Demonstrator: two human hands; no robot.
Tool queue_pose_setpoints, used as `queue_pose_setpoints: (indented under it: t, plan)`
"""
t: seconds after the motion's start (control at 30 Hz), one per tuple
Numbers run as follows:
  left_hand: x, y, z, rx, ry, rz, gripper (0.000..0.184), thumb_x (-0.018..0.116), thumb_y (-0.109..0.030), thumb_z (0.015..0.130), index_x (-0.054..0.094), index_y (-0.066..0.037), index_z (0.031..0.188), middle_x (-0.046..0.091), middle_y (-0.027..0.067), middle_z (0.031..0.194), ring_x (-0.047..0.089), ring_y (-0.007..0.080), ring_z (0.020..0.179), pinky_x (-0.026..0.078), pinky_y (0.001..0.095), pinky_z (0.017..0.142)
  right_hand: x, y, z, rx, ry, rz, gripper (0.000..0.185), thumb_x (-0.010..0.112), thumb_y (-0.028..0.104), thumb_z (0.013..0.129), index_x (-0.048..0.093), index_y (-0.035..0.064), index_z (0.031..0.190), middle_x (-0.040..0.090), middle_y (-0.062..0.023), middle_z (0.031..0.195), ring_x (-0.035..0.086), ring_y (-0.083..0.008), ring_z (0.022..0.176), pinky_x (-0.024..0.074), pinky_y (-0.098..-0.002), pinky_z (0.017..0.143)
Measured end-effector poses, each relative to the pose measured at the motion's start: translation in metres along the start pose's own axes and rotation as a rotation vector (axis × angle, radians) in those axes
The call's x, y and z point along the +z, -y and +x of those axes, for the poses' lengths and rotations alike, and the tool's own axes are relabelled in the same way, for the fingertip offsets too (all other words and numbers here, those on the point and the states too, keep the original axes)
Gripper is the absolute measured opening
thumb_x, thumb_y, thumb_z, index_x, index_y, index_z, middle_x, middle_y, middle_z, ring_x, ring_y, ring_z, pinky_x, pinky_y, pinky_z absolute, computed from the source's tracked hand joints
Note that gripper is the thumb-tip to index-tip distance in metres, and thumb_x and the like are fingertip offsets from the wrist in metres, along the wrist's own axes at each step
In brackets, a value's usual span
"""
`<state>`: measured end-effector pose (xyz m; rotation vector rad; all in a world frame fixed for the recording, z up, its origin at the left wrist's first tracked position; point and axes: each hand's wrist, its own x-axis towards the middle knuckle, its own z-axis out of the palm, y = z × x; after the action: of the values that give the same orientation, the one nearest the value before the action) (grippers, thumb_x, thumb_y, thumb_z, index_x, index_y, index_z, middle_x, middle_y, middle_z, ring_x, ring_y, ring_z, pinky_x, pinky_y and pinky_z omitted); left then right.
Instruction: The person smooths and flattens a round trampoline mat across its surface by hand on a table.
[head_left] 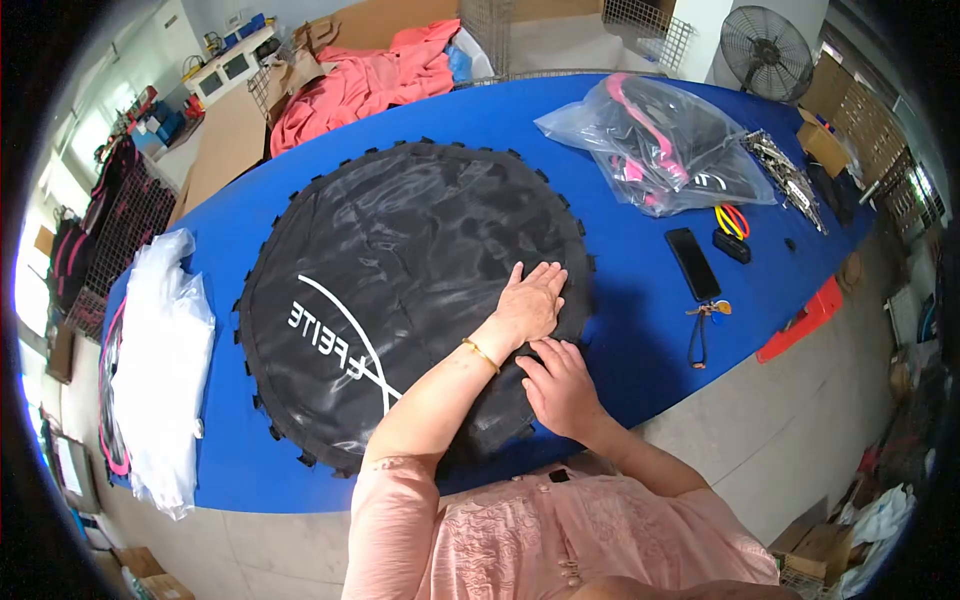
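- Both arms reach forward from the body: the right forearm (645,460) angles in toward the left, elbow bent, while the left forearm (420,410) slants forward and rightward across the black round sheet (400,230).
- The right hand (562,388) lies back-up at the sheet's near right part, fingers bent and close together, thumb side toward the body's left; whether it pinches the fabric cannot be told.
- Its fingertips sit just beside the left wrist, which is past a gold bracelet (480,355).
- The left hand (532,300) rests flat, palm down, fingers extended and slightly parted, touching the sheet near its right rim.
- The sheet lies spread on the blue table (625,260), white lettering (325,340) on its left part.
- Farther right lie a phone (692,264) and, beyond it, a clear plastic bag (600,130).
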<state>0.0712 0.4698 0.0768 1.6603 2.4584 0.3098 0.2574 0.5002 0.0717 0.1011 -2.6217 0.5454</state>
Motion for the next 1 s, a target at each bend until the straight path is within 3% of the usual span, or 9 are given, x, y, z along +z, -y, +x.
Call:
queue_pose_setpoints:
  t: [0.33, 0.53, 0.57, 0.63, 0.77, 1.0]
  plan:
    - [-0.008, 0.033, 0.025, -0.192, -0.076, 0.087, 0.055, 0.047, -0.029, 0.104, 0.043, -0.008, 0.156, 0.04, 0.009, 0.164, 0.035, 0.0237, 0.153, 0.023, 0.0565, 0.125, -0.004, -0.003, -0.003, 0.025, 0.0, 0.043, 0.037, 0.07, 0.018, 0.091, 0.066, 0.004, 0.125, 0.058, -0.0221, 0.136, 0.051, -0.0407, 0.132, 0.038, -0.0544, 0.113]
    - [-0.002, 0.025, 0.011, -0.143, -0.062, 0.049, 0.056, 0.047, -0.027, 0.104, 0.042, -0.006, 0.156, 0.039, 0.0116, 0.165, 0.033, 0.0271, 0.154, 0.024, 0.0548, 0.125, -0.005, -0.003, -0.002, 0.026, 0.016, 0.046, 0.037, 0.069, 0.018, 0.092, 0.066, 0.0041, 0.126, 0.057, -0.0225, 0.137, 0.05, -0.0407, 0.134, 0.0374, -0.0544, 0.114]
    - [-0.001, 0.02, 0.009, -0.108, -0.087, 0.008, 0.055, 0.049, -0.024, 0.103, 0.042, -0.003, 0.153, 0.04, 0.0164, 0.163, 0.035, 0.0321, 0.152, 0.026, 0.0547, 0.124, -0.005, -0.003, -0.002, 0.027, 0.015, 0.041, 0.037, 0.069, 0.018, 0.092, 0.066, 0.0042, 0.126, 0.058, -0.0224, 0.137, 0.05, -0.0407, 0.134, 0.0373, -0.0544, 0.114]
    - [0.001, 0.009, 0.007, -0.07, -0.083, -0.046, 0.055, 0.049, -0.024, 0.103, 0.042, -0.003, 0.154, 0.041, 0.0173, 0.162, 0.035, 0.0327, 0.152, 0.026, 0.0551, 0.124, -0.004, -0.003, -0.001, 0.008, 0.015, 0.048, 0.037, 0.069, 0.018, 0.092, 0.066, 0.0042, 0.126, 0.058, -0.0214, 0.136, 0.051, -0.0401, 0.133, 0.0374, -0.0543, 0.114]
    - [0.007, -0.002, -0.008, -0.045, -0.071, -0.04, 0.055, 0.045, -0.026, 0.105, 0.042, -0.007, 0.156, 0.039, 0.0116, 0.165, 0.032, 0.0265, 0.154, 0.023, 0.0556, 0.125, -0.004, -0.001, -0.001, 0.027, -0.016, 0.039, 0.035, 0.069, 0.016, 0.091, 0.066, 0.0049, 0.124, 0.059, -0.0198, 0.132, 0.053, -0.0393, 0.129, 0.0378, -0.0542, 0.113]
    - [-0.012, 0.027, -0.075, -0.139, -0.069, 0.0, 0.053, 0.05, -0.023, 0.103, 0.045, -0.008, 0.154, 0.044, 0.0111, 0.162, 0.036, 0.026, 0.152, 0.025, 0.057, 0.124, -0.003, -0.003, -0.003, 0.027, -0.011, 0.039, 0.035, 0.069, 0.016, 0.091, 0.068, 0.0045, 0.124, 0.059, -0.0214, 0.135, 0.054, -0.0402, 0.131, 0.0388, -0.0544, 0.114]
